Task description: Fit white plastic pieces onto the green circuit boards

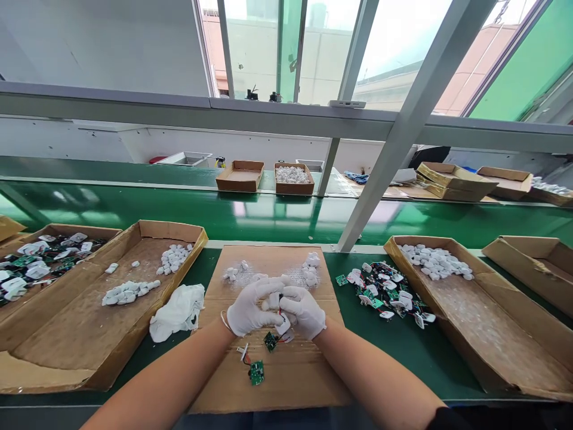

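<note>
My gloved left hand (249,309) and my gloved right hand (306,310) meet over a cardboard sheet (313,370). Between their fingertips is a small white plastic part (271,301), partly hidden by the gloves. Below my right fingers hangs a white plastic piece (283,325), wired to a green circuit board (271,341). Closer to me, another circuit board (256,372) with wires and a white piece lies on the cardboard. Small white parts sit on clear bubble wrap (293,277) just beyond my hands.
At left are a cardboard tray (58,346) with white parts and a crumpled white cloth (178,313). A pile of wired circuit boards (387,289) lies at right, beside another tray (496,334). A slanted metal post (380,173) rises beyond the green workbench (358,358).
</note>
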The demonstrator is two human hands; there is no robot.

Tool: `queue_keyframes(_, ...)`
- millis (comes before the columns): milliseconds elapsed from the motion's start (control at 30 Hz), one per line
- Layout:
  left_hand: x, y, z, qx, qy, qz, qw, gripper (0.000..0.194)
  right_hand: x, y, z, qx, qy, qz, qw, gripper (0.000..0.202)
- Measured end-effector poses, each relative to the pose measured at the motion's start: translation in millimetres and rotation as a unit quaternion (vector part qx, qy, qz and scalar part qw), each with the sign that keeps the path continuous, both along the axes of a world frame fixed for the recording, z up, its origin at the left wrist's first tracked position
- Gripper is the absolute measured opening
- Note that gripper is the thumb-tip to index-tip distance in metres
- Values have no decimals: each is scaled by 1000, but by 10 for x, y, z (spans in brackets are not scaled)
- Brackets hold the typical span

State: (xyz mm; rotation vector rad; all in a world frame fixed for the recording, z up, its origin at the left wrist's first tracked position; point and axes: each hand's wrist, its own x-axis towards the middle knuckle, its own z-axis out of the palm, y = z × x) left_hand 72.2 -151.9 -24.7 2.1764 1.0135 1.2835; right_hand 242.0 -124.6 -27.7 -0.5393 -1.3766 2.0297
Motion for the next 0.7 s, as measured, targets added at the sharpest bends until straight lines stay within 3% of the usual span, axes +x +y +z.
queue_keyframes(200,35,-28,96,24,75,35,996,46,31,-29,56,-59,1,51,997,37)
queue_keyframes(467,69,-26,42,44,94,68,992,51,-47,-30,-141,3,-49,-50,998,40)
queue_keyframes(600,64,-19,44,39,81,76,993,48,-46,-15,-185,29,-40,-45,998,48)
queue_keyframes(700,63,-19,57,40,76,67,994,49,-40,-14,-182,23,-56,-41,997,42)
